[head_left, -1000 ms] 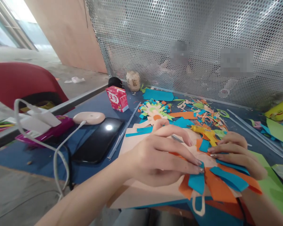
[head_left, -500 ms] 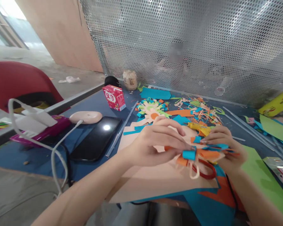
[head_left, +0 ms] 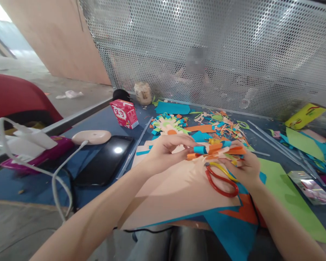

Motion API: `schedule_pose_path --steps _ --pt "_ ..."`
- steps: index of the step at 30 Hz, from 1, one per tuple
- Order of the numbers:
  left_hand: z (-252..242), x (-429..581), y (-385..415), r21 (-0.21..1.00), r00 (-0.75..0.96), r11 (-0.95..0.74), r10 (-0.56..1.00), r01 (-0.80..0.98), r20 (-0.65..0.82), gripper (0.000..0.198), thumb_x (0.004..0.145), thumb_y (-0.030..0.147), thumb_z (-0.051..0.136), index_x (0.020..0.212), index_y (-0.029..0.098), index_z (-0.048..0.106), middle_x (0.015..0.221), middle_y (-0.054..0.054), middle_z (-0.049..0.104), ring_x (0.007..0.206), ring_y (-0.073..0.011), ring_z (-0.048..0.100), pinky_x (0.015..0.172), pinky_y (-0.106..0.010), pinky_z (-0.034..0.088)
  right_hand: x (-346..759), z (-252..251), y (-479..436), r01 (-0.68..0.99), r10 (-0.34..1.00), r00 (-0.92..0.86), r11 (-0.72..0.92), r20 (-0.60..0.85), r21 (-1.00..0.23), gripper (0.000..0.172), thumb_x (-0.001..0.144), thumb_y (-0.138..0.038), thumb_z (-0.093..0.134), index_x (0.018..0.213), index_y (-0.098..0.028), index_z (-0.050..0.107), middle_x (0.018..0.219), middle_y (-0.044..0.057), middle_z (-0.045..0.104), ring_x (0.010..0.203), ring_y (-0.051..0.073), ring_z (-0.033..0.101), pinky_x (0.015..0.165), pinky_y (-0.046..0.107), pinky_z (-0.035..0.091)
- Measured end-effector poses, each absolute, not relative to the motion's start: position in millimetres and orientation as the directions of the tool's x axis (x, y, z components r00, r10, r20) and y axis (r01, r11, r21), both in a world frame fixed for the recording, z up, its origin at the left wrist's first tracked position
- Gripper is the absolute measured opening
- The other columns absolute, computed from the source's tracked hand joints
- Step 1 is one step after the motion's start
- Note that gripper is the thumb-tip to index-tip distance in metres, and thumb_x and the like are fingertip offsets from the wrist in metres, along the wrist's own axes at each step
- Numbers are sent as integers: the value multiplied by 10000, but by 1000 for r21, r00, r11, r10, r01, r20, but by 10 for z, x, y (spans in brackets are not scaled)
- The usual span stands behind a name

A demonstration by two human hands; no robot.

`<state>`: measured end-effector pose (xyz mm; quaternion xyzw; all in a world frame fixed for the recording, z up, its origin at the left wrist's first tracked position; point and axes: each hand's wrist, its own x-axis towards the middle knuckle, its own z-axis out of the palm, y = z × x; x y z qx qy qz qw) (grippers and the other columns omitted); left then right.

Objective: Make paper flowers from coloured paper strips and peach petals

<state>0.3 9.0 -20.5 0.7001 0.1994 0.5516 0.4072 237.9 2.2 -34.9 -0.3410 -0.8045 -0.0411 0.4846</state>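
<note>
The left hand [head_left: 171,148] pinches a blue-tipped edge of the orange-and-blue paper flower [head_left: 215,148] between thumb and fingertips; the right hand [head_left: 246,167] grips its opposite side, fingers partly hidden by petals. A second ago the flower was low and spread out; now it is raised, nearly edge-on, above the peach sheet [head_left: 171,194], and the scissors' [head_left: 228,195] red and yellow handles show fully. Farther out, a clear packet [head_left: 311,186] holds something pinkish. The pink carton [head_left: 125,114] bears white characters; lettering on the yellow box [head_left: 305,116] is too small to read.
</note>
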Motion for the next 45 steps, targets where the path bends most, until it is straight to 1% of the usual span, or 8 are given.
schedule_pose_path --steps 4,11,17,23,28,33,39,45 --pt "-208 41 113 883 233 -426 855 -198 464 151 660 295 724 748 172 725 739 -47 692 661 -133 620 601 -237 510 2334 -341 12 668 566 -206 677 798 -308 131 710 -331 668 739 -238 580 640 -13 614 556 144 593 521 253 495" --pt "-277 96 194 922 207 -216 934 -321 291 174 595 306 764 696 178 703 664 0 674 621 -99 615 633 -223 515 2331 -407 28 610 723 -129 598 679 -521 202 707 -317 675 888 -244 623 685 -24 650 569 133 590 544 241 492" --pt "-287 70 206 901 260 -86 942 -426 213 98 640 231 666 711 175 702 696 -5 675 617 -103 607 573 -211 486 2352 -482 73 550 767 -108 576 632 -605 223 707 -331 681 897 -229 625 695 -20 655 588 135 593 576 251 494" --pt "-259 50 216 885 337 -49 914 -462 226 180 593 189 638 767 167 679 711 -7 663 642 -112 602 610 -226 480 2325 -471 65 520 767 -126 591 629 -617 247 719 -309 668 944 -218 621 707 -12 664 584 141 610 558 256 510" --pt "-302 49 242 891 348 -161 879 -425 325 203 621 219 664 818 171 652 757 -23 653 672 -123 591 608 -236 457 2303 -440 37 542 734 -158 623 660 -564 212 725 -276 669 925 -233 615 681 -27 651 572 133 607 534 236 499" --pt "-259 -4 164 838 416 -454 729 -302 544 311 705 312 634 985 180 612 987 -79 615 837 -169 581 711 -285 458 2316 -385 17 574 593 -177 710 785 -407 171 715 -246 680 867 -256 602 755 -15 651 673 154 625 605 267 513" --pt "-161 -51 -71 536 415 -836 449 -119 792 448 690 341 612 1099 171 545 1021 -125 585 978 -265 526 896 -435 397 2389 -345 -7 387 324 -270 899 907 -206 78 798 -287 584 866 -270 618 786 20 692 792 204 626 736 396 500" --pt "-148 0 -126 321 441 -947 282 -14 852 384 673 321 613 1040 222 564 922 -87 641 874 -236 578 834 -412 435 2362 -228 -118 425 294 -297 893 908 -150 150 847 -367 514 843 -298 647 766 20 702 782 211 634 693 390 501"
